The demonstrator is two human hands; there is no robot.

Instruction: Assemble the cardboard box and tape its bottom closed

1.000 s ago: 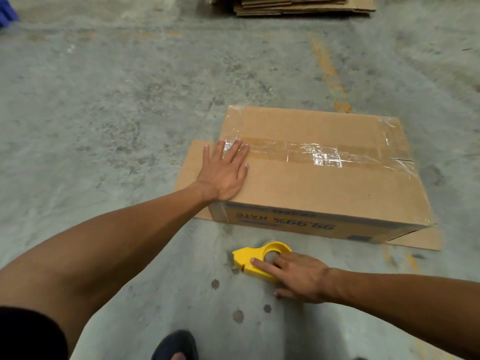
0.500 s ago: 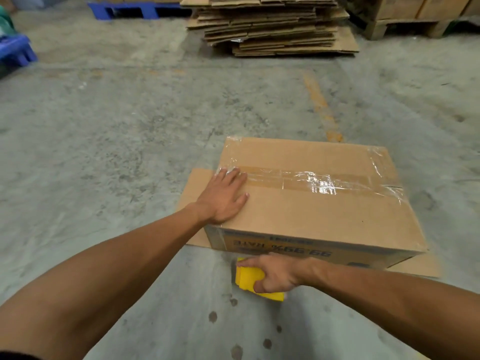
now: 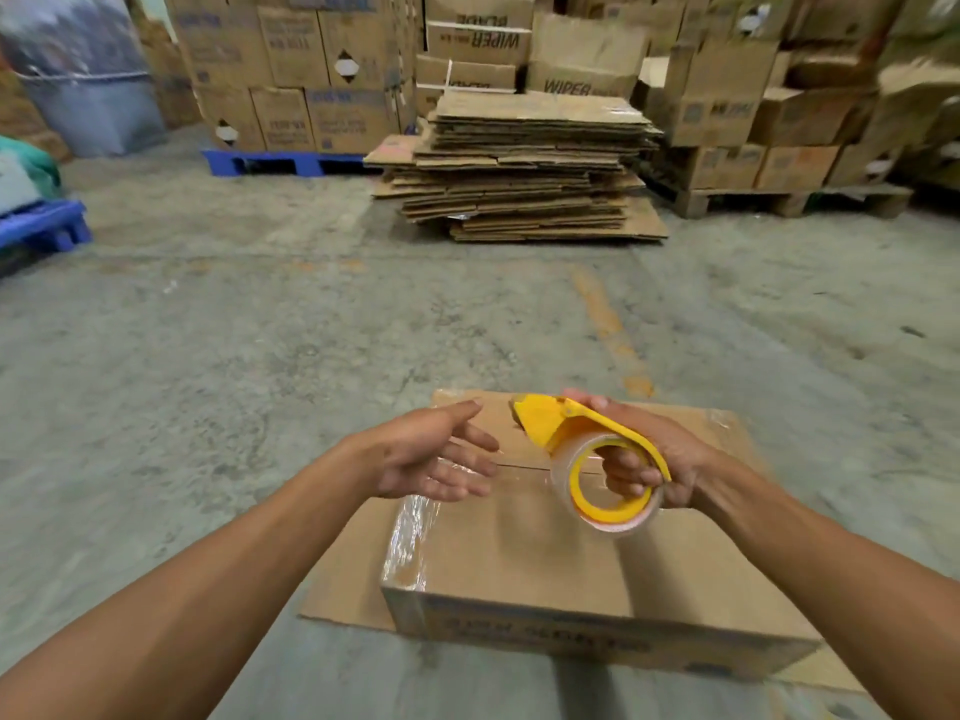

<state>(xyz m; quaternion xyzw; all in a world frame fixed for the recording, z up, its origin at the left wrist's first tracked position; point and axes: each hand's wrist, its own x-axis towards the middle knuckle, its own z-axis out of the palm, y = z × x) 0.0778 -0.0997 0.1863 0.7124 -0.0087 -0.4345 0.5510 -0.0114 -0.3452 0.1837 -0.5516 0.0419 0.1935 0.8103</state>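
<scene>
Ringing the concrete floor (image 3: 208,356), left to right: blue pallet (image 3: 44,228), stacked cartons (image 3: 291,70), flattened cardboard pile (image 3: 524,168), wooden pallet (image 3: 789,200). Cardboard box (image 3: 545,558) sits low centre on a flat sheet (image 3: 348,579), taped seam up. Left hand (image 3: 431,459) hovers above it, fingers loose and spread, holding nothing. Right hand (image 3: 660,459) grips the yellow tape dispenser (image 3: 587,449). Half a second ago the left palm pressed the box top and the dispenser was down at the floor.
</scene>
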